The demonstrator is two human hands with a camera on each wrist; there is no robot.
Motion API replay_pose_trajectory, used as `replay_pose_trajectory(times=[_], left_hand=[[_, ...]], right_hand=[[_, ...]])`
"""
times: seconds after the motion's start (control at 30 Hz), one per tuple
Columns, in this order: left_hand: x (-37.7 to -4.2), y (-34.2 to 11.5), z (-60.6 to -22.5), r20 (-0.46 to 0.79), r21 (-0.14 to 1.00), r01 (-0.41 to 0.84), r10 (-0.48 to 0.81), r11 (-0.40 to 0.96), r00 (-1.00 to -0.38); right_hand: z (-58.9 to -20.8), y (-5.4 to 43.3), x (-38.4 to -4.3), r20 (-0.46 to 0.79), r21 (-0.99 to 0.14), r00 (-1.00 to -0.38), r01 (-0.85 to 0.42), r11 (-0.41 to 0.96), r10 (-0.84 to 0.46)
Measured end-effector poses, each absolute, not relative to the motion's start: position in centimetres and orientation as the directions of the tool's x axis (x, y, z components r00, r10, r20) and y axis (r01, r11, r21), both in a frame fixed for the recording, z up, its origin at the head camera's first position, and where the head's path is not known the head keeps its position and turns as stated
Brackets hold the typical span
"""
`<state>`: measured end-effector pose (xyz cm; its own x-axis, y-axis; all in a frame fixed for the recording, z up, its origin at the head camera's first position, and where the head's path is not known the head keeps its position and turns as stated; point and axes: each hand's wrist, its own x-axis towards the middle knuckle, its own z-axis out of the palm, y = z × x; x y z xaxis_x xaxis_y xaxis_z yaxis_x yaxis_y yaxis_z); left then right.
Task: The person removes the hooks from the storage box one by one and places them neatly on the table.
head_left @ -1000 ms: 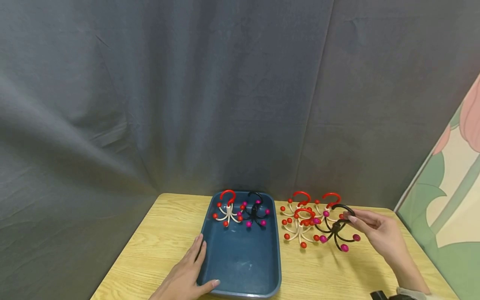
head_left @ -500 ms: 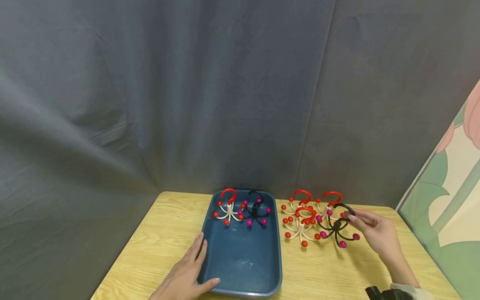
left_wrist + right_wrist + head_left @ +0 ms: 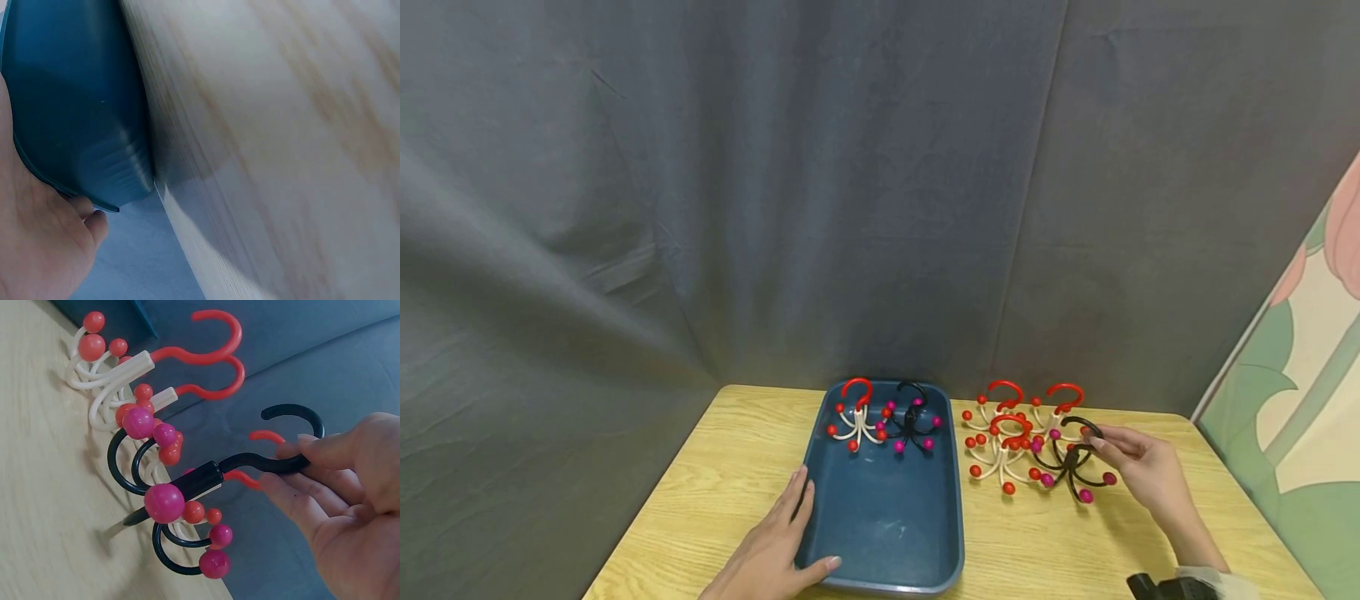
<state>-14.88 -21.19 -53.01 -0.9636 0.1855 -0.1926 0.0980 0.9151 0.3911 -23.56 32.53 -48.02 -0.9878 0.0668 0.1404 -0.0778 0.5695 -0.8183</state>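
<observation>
My right hand [image 3: 1146, 471] pinches the hook of a black claw hanger [image 3: 1072, 457] with magenta balls on its curved arms. In the right wrist view, thumb and fingers meet on that black hook [image 3: 275, 464], its arms hanging low over the table. Left of it stand three white claw hangers [image 3: 1002, 457] with red hooks and red balls, overlapping one another. My left hand [image 3: 767, 542] rests at the left rim of a blue tray [image 3: 880, 517], fingers extended, thumb at the near corner. Inside, at the far end, are a white-and-red hanger [image 3: 860, 422] and a black one [image 3: 911, 419].
The wooden table [image 3: 700, 500] ends at a grey curtain [image 3: 865, 208] behind. To the right stands a panel with a flower pattern [image 3: 1315, 375]. In the left wrist view, the tray's outer wall [image 3: 81, 94] lies near the table's edge.
My right hand has moved slightly, with the black hanger dipping a little lower beside the white ones. The left hand and the tray stay put.
</observation>
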Motion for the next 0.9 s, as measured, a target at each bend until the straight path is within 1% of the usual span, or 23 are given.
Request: replay_pose_trajectory(times=[0.23,0.5,0.7,0.9], left_hand=[[-14.9,-21.3,-53.2,-0.191,0.393,0.105,0.193,0.914,-0.962],[-15.0,-21.2,-53.2,-0.191,0.39,0.103,0.19,0.915,-0.963],[-15.1,-21.3,-53.2,-0.181,0.394,0.108,0.192,0.913,-0.964],[-15.0,-21.3,-53.2,-0.183,0.394,0.11,0.195,0.913,-0.964]], right_hand=[[-48.6,32.7,-23.8,0.14,-0.817,-0.989,-0.086,0.569,0.051],[-49.1,32.8,-24.0,0.168,-0.835,-0.986,-0.134,0.534,0.015],[-49.1,33.0,-24.4,0.16,-0.81,-0.987,-0.113,0.576,0.031],[-49.0,33.0,-24.4,0.136,-0.818,-0.99,-0.098,0.567,0.025]])
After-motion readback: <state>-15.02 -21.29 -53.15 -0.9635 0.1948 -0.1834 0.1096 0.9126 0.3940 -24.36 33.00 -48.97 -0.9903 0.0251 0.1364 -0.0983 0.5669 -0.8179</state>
